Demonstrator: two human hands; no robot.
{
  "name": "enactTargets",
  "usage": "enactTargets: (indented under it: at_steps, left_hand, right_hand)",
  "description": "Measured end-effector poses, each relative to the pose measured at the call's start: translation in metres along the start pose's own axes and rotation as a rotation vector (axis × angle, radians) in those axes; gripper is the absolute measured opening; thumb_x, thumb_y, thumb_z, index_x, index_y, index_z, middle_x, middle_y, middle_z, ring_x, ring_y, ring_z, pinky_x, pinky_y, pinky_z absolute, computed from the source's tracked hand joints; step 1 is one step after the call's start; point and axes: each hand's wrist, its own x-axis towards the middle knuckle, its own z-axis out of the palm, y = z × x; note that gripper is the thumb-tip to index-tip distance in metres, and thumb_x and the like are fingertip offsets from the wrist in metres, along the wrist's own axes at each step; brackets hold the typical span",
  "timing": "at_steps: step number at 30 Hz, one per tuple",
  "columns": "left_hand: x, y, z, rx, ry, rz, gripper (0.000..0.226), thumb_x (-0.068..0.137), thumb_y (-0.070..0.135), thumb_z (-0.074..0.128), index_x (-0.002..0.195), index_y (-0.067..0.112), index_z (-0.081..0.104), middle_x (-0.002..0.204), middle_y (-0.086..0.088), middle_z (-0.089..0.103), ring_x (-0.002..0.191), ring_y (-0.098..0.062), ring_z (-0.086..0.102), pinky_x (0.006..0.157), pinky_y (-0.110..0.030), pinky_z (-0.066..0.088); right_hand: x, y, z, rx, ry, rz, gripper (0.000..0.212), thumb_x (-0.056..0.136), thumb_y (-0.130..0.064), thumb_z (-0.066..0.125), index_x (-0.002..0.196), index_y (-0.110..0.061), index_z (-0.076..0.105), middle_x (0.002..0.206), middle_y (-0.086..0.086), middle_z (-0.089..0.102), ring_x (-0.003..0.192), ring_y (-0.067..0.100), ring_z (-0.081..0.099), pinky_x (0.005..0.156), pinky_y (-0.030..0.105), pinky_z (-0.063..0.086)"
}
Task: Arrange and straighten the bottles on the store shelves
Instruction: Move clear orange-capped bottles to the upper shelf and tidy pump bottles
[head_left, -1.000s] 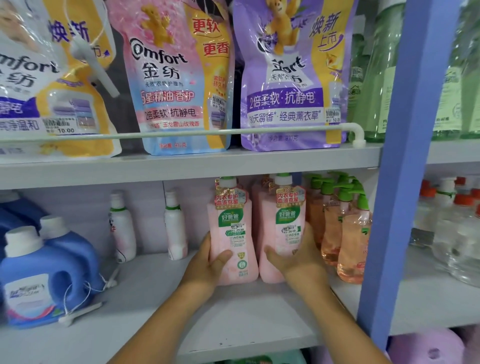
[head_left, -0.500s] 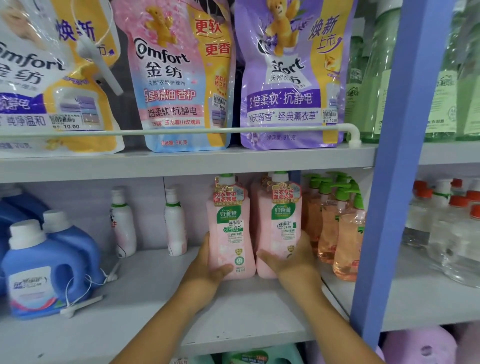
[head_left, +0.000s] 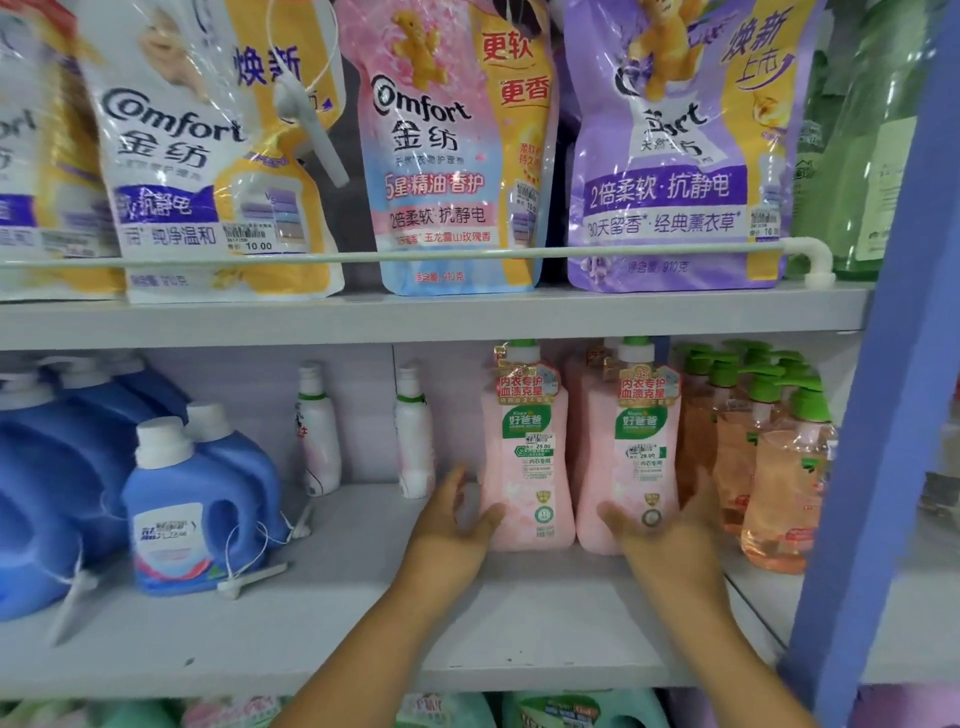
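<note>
Hands on two pink bottles at the middle shelf (head_left: 311, 613) of a store rack.

Grey shelf boards run between a pale back wall and a blue upright post (head_left: 883, 415). The left hand (head_left: 452, 530) curls around the left pink bottle (head_left: 524, 467) at its base; the right hand (head_left: 670, 530) cups the right pink bottle (head_left: 636, 457) the same way. Both bottles stand upright, just beside each other. Blue jugs (head_left: 176, 509) sit at left, orange pump bottles (head_left: 769, 467) at right, softener pouches (head_left: 447, 156) above behind a white rail (head_left: 415, 257).
</note>
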Motion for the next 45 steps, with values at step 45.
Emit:
enactTargets:
  at_steps: [45]
  left_hand:
    - [-0.106,0.018,-0.071,-0.076,-0.041,-0.026,0.056,0.069,0.034,0.093,0.114,0.046,0.062,0.102,0.018,0.073,0.082,0.010,0.068,0.063,-0.016,0.051]
  right_hand:
    - [-0.148,-0.065,0.005,0.043,-0.236,0.061,0.037,0.079,-0.014,0.084,0.105,-0.034,0.070,0.097,-0.020,0.077,0.086,-0.001,0.072,0.068,0.015,0.056]
